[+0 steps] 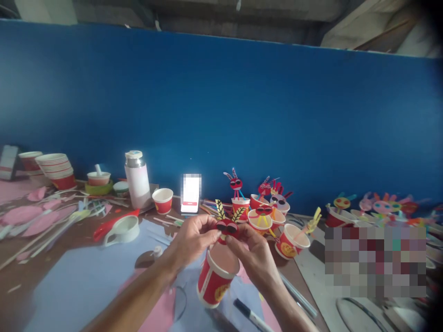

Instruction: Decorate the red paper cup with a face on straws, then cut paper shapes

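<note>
Both my hands pinch a small red paper face [227, 229] with dark eyes and two black-and-yellow feather-like ears, just above the rim of a red and white paper cup [215, 281]. My left hand [195, 240] grips the face's left edge, fingers closed. On its right edge, my right hand [252, 249] pinches with thumb and fingers. The cup stands tilted below; whether the face touches it I cannot tell. A black-and-white marker [252, 316] lies in front of the cup, near my right forearm.
Finished-looking paper figures in cups, such as a red one [236, 184], stand behind and to the right. A white thermos [137, 180], a lit phone [190, 193], a white mug [123, 230] and stacked cups [58, 170] line the back. Blue paper [79, 276] covers the table's front left.
</note>
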Tool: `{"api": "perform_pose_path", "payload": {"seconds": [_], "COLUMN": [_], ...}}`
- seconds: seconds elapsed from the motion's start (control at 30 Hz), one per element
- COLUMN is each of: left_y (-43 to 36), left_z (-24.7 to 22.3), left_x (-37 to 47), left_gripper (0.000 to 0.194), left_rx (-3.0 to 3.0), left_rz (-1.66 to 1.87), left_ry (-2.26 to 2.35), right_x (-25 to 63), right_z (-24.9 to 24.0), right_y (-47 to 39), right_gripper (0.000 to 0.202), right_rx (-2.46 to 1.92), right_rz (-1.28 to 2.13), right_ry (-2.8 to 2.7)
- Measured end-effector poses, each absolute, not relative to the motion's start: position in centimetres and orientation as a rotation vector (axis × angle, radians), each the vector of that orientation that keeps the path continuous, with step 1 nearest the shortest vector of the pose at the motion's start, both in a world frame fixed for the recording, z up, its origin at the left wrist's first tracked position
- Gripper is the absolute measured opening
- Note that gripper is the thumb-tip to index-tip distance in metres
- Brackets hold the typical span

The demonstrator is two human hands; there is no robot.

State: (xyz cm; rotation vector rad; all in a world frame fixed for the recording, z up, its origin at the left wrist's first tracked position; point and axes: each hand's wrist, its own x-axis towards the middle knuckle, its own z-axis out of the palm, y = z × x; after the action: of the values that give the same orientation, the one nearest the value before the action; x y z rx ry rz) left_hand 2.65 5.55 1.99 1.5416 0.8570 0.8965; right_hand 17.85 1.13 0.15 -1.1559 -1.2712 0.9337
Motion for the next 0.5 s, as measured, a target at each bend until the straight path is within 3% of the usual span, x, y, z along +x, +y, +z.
{"api": "perform_pose_path", "payload": {"seconds": [0.5], "left_y": [5.86], "left_z": [1.57], "left_x": [2.91], "left_gripper": [0.012], "left_rx": [1.334], "left_rz": [0.876], "left_ry": [0.746], "right_x": [18.37], "right_z": [-0.78], "right_y": [1.97], "right_gripper": [0.017], "right_rx": [-1.052], "right_rz": [1.100], "right_ry": [-1.158]}}
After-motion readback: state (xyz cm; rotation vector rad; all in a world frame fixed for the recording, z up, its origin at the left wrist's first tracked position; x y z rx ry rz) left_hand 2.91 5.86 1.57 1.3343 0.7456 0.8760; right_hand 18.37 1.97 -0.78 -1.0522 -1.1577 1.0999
